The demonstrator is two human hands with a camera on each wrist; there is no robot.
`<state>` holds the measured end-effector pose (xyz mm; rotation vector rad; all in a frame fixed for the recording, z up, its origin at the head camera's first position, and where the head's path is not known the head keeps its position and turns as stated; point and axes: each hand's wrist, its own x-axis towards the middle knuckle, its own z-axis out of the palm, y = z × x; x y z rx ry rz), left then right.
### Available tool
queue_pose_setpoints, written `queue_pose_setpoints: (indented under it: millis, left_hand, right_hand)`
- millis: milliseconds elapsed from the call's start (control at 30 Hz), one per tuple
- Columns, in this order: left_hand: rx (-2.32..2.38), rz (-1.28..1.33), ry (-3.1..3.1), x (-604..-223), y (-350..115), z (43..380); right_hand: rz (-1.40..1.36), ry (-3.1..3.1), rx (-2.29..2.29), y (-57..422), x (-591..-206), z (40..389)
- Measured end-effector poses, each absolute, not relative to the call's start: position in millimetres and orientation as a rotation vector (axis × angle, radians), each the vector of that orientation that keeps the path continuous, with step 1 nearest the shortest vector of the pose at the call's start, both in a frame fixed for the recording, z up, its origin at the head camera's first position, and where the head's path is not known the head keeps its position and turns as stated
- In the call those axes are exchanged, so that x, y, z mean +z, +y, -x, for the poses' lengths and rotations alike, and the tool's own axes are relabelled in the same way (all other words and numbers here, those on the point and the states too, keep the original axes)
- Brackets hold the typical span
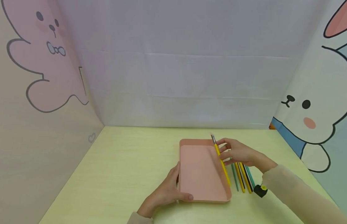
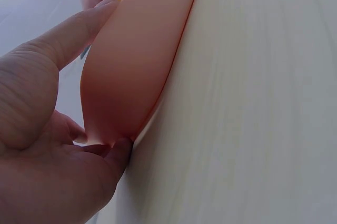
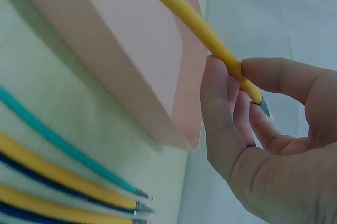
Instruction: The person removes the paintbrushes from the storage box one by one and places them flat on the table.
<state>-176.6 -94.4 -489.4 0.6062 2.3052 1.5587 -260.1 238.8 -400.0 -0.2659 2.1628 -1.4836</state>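
A shallow pink tray (image 1: pixel 200 174) lies on the table, and my left hand (image 1: pixel 165 191) grips its near left corner. The thumb lies over the near rim while the other fingers are along the left side; in the left wrist view, fingertips touch the tray's wall (image 2: pixel 131 60). Between thumb and fingers, my right hand (image 1: pixel 242 152) pinches a yellow paintbrush (image 1: pixel 224 169) near its metal ferrule. The brush slants over the tray's right edge, bristles pointing to the back. In the right wrist view, the yellow handle (image 3: pixel 189 18) passes above the tray.
Several paintbrushes (image 1: pixel 240 179) with yellow, teal and dark handles lie side by side to the right of the tray. A small black object (image 1: pixel 259 191) with a yellow part sits by their near ends. Printed curtains (image 1: pixel 190 77) enclose the table at the back and sides.
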Motion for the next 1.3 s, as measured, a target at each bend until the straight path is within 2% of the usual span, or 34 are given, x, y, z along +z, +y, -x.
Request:
queue_pose_setpoints:
  millis: [700,1300]
  left_hand:
    - [1.538,-0.605,2.306,-492,-96,177]
    - [1.558,-0.625,2.288,-494,-95,179]
  right_hand:
    - [0.074,2.376,-1.339,335,-405,258]
    - [-0.115,2.372,-1.264,368,-438,260]
